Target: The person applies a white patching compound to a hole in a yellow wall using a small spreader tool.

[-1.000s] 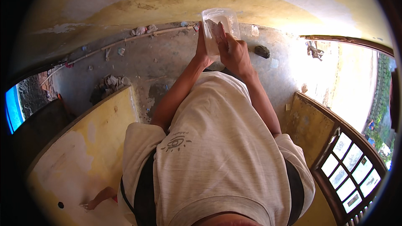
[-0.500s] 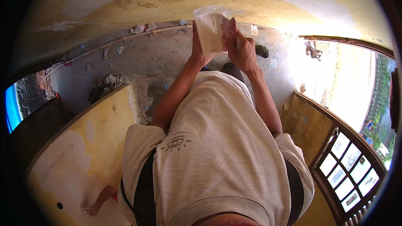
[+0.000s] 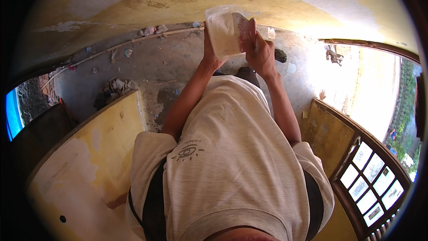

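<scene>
My left hand (image 3: 211, 54) is closed round the left side of a see-through plastic tub (image 3: 219, 40), held up in front of me. Pale, creamy paste coats the inside of the tub. My right hand (image 3: 262, 57) grips a flat, reddish-brown scraper (image 3: 247, 31) with a wide blade. The blade lies over the right part of the tub; whether it touches the paste I cannot tell. The fingertips of my left hand are hidden behind the tub.
A yellow wall with pale patches (image 3: 147, 0) rises ahead. Along its foot runs a long thin pole (image 3: 129, 42). Rubble (image 3: 117, 90) lies left, by a low partition (image 3: 102, 151). Another person's arm (image 3: 117, 202) shows there. A paned window (image 3: 372, 178) stands at right.
The scraper and my right hand have shifted slightly right across the tub, baring more paste. The other person's arm has moved up and is now less in view.
</scene>
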Tool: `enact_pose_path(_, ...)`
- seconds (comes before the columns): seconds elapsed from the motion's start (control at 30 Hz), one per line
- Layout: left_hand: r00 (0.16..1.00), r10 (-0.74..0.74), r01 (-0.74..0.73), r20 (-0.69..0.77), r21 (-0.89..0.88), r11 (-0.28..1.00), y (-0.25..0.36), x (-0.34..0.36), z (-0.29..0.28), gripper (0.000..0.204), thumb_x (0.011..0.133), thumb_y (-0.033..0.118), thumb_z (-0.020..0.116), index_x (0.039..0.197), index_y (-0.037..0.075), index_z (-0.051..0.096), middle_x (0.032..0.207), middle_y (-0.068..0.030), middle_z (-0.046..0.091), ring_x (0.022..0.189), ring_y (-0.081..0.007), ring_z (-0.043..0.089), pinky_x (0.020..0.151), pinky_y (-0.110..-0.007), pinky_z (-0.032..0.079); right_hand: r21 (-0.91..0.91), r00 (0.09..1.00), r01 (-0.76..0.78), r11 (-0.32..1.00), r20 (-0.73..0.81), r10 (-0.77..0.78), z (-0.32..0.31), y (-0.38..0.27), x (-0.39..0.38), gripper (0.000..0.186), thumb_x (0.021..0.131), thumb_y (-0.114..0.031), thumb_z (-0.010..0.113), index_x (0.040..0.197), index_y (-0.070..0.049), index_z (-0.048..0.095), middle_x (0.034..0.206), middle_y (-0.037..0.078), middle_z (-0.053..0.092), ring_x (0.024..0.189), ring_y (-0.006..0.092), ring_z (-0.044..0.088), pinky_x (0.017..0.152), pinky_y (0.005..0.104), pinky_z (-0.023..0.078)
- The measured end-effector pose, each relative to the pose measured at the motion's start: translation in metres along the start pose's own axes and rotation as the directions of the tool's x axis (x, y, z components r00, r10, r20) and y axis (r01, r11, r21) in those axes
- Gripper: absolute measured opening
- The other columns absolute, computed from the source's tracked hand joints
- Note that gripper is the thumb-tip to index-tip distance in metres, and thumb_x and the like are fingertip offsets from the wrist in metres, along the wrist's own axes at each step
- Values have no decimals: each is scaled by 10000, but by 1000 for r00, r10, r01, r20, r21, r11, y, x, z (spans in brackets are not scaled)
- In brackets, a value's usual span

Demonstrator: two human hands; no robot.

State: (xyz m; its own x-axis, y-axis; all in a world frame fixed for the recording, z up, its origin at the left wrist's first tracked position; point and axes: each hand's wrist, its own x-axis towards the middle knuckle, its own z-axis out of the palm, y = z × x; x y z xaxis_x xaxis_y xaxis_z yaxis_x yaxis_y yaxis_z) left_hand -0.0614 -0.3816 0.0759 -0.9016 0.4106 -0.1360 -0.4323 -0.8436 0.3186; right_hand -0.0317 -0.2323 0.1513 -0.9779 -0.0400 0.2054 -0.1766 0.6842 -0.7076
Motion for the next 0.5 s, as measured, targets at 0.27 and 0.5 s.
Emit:
enact_pose_path(0.27, 983, -13, 36, 184, -120, 992, -6, 8, -18, 648, 1048, 612, 309, 1444, 132, 488, 1352, -87, 600, 1203, -246, 620, 1030, -427, 514, 104, 997, 75, 992, 26, -78, 22, -7, -6, 153, 894, -76, 622, 974, 54, 613, 657, 271, 611, 603, 448, 644, 543, 474, 509)
enact_pose_path(0.5, 992, -17, 29, -121, 95, 995, -8, 5, 5, 713, 1020, 681, 299, 1483, 160, 449, 1407, -53, 562, 1268, -245, 572, 1074, -451, 471, 35, 992, -84, 996, -95, 87, -19, -14, 20, 224, 925, -145, 602, 807, 43, 630, 595, 201, 588, 503, 302, 616, 510, 399, 465)
